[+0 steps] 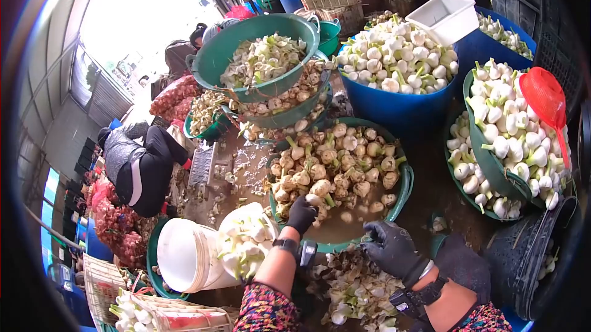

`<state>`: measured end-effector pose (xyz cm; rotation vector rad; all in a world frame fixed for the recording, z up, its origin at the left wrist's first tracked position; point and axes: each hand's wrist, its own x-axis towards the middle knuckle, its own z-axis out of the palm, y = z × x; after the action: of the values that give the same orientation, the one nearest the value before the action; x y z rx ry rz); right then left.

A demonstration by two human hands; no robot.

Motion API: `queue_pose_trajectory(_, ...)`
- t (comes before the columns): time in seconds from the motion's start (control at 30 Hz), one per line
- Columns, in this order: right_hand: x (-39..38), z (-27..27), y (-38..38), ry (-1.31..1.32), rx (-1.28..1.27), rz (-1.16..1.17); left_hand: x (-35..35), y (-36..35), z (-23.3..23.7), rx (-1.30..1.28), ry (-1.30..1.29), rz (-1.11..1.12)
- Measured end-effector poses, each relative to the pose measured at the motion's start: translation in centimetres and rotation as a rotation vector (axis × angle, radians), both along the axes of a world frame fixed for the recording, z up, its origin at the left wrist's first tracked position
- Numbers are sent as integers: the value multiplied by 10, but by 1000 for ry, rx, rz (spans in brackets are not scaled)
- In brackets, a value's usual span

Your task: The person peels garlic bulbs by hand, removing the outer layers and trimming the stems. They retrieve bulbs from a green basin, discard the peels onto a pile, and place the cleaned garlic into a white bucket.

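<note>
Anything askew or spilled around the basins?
Yes. The white basket sits askew at the edge of the blue tub of heaped garlic; the upper green basin at right tilts over another. Loose scraps litter the floor, outside any container.

Both hands, the left hand (301,215) and the right hand (394,252), wear close-fitting black gloves, the right glove edged with a pale band at the cuff. Each wrist carries a black strap with a boxy device: the left device (307,253) is dark with a pale, silvery edge, and the right device (403,301) is black with small whitish markings. The sleeves (266,308) end below the wrists in a busy speckled pattern of pink, red, black, yellow and blue
</note>
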<state>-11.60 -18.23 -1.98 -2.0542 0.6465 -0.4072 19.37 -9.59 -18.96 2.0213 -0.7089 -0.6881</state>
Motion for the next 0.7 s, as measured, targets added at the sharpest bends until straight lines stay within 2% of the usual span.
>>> queue_pose_trajectory(0.03,3,-3,2,-68,63,-48,-23,3,35,-83,-109,-136)
queue_pose_trajectory(0.07,6,-5,3,-134,127,-93,-59,3,92,-73,-21,-200)
queue_pose_trajectory(0.13,10,-4,4,-196,158,-50,-101,10,147,-23,-50,-468)
queue_pose_trajectory(0.2,13,2,7,-319,116,27,-129,22,185,-93,192,-536)
queue_pose_trajectory(0.23,13,-3,8,-342,274,90,-132,32,188,-181,397,-473)
queue_pose_trajectory(0.27,12,-2,11,-347,274,105,-134,42,191,-275,601,-405)
queue_pose_trajectory(0.3,11,0,14,-437,530,139,-141,47,203,-279,593,-395)
queue_pose_trajectory(0.33,9,1,17,-520,791,169,-151,50,222,-316,689,-284)
queue_pose_trajectory(0.37,9,5,21,-515,881,120,-158,55,234,-351,781,-171)
queue_pose_trajectory(0.4,5,10,17,-471,1032,110,-162,61,237,-354,774,-158)
queue_pose_trajectory(0.47,8,10,22,-504,1448,32,-178,71,234,-490,785,-120)
queue_pose_trajectory(0.5,9,5,25,-499,1450,40,-183,74,228,-544,720,-84)
queue_pose_trajectory(0.57,10,-7,32,-368,1238,134,-184,82,213,-551,705,-11)
queue_pose_trajectory(0.6,10,-1,36,-369,1238,138,-184,84,209,-557,695,51)
queue_pose_trajectory(0.67,6,18,44,-462,711,147,-184,87,207,-545,679,50)
queue_pose_trajectory(0.7,3,25,40,-479,238,155,-185,87,207,-531,659,68)
